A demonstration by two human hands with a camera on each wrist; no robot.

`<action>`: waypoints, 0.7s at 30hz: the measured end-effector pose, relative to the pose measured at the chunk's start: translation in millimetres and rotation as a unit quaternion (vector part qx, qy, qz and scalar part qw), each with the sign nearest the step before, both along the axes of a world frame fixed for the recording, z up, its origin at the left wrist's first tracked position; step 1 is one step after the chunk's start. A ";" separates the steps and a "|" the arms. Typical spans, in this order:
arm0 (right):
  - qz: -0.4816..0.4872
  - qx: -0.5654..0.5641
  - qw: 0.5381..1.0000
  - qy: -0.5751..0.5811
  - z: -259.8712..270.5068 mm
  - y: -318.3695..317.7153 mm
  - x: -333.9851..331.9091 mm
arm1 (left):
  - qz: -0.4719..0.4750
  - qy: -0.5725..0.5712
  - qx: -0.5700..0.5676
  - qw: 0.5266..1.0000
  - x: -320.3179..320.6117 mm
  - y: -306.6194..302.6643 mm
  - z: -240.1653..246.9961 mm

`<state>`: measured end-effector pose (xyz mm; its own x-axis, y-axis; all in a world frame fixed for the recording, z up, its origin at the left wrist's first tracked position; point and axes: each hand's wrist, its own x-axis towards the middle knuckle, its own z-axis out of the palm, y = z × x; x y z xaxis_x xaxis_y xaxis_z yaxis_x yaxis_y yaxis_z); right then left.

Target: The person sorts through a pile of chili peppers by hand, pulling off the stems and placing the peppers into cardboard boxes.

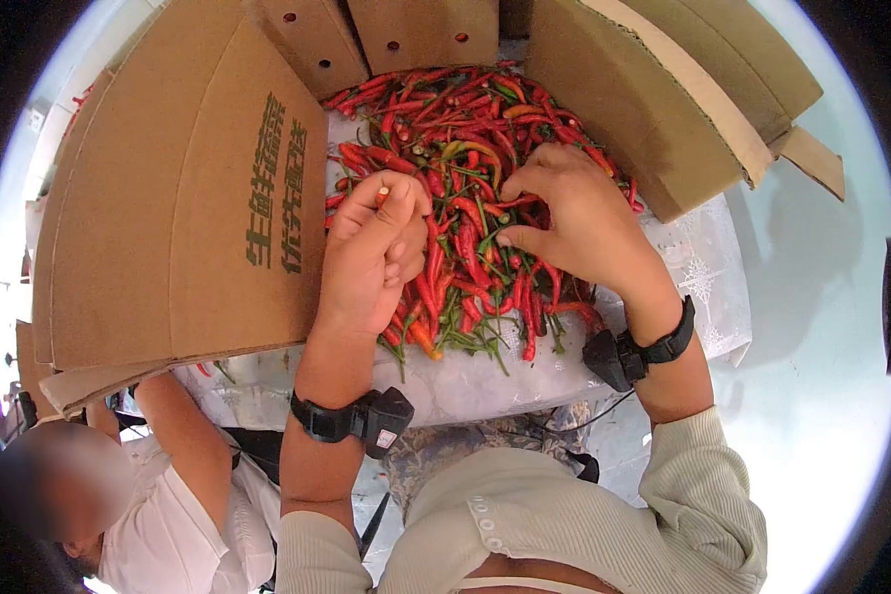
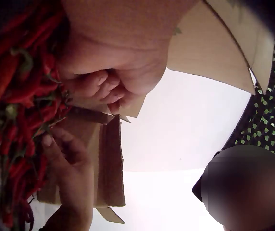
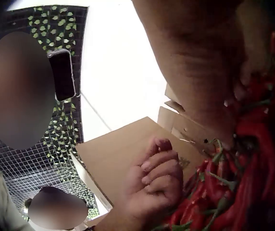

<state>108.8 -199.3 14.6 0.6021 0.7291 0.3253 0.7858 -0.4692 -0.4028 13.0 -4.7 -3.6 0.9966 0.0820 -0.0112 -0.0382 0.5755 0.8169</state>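
A broad pile of red chili peppers (image 1: 470, 247), with some green and orange ones and green stems, lies between my hands. My left hand (image 1: 371, 247) is raised over the pile's left side, fingers curled, gripping a chili pepper (image 1: 383, 195). Only a small red end with a pale tip shows; the rest is hidden in the fist. The right wrist view shows this left hand (image 3: 156, 185) from the side. Over the right part of the pile, my right hand (image 1: 584, 213) reaches in with thumb and forefinger spread apart. Its fingertips (image 2: 47, 140) are right at the peppers in the left wrist view.
A cardboard box wall with printed writing (image 1: 183, 198) stands at left, another box flap (image 1: 653, 109) at right, and panels with holes (image 1: 426, 40) behind. White patterned cloth (image 1: 465, 386) covers the table. Another person (image 1: 178, 495) sits at lower left.
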 end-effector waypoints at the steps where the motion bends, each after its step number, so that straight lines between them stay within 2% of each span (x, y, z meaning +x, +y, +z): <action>1: 0.008 0.010 1.000 -0.006 -1.6 1.6 0.4 | -0.018 -0.010 -0.003 1.000 -0.1 1.9 -0.6; 2: 0.016 0.020 1.000 -0.013 -4.2 3.8 1.5 | -0.036 -0.020 -0.007 0.999 -0.2 3.1 -1.2; 6: 0.037 0.089 0.994 -0.048 -11.1 11.9 5.9 | 0.046 -0.016 0.013 0.999 1.1 -8.2 4.9; 8: -0.018 0.184 0.982 0.046 -10.7 11.8 5.6 | 0.111 -0.002 0.003 0.994 2.4 -17.8 10.1; 9: -0.044 0.229 0.968 0.093 -10.3 11.8 5.2 | 0.104 -0.002 0.011 0.995 1.8 -16.4 9.7; 12: -0.088 0.226 0.951 0.191 -4.1 6.7 8.9 | 0.067 -0.006 0.034 0.997 -0.1 -7.8 8.0; 13: -0.090 0.198 0.976 0.003 -5.2 5.5 10.3 | 0.047 -0.011 0.040 0.998 -1.1 -3.3 5.4; 16: -0.116 0.040 0.992 0.010 17.2 -7.9 4.9 | 0.039 -0.001 0.050 0.998 -1.9 -0.2 4.9; 19: 0.028 -0.071 0.997 0.017 19.1 -18.5 -2.5 | 0.053 0.003 0.051 0.997 -1.5 -2.8 7.1; 21: -0.001 -0.132 0.991 0.018 17.4 -10.8 -7.2 | 0.054 0.007 0.050 0.997 -1.6 -4.2 9.0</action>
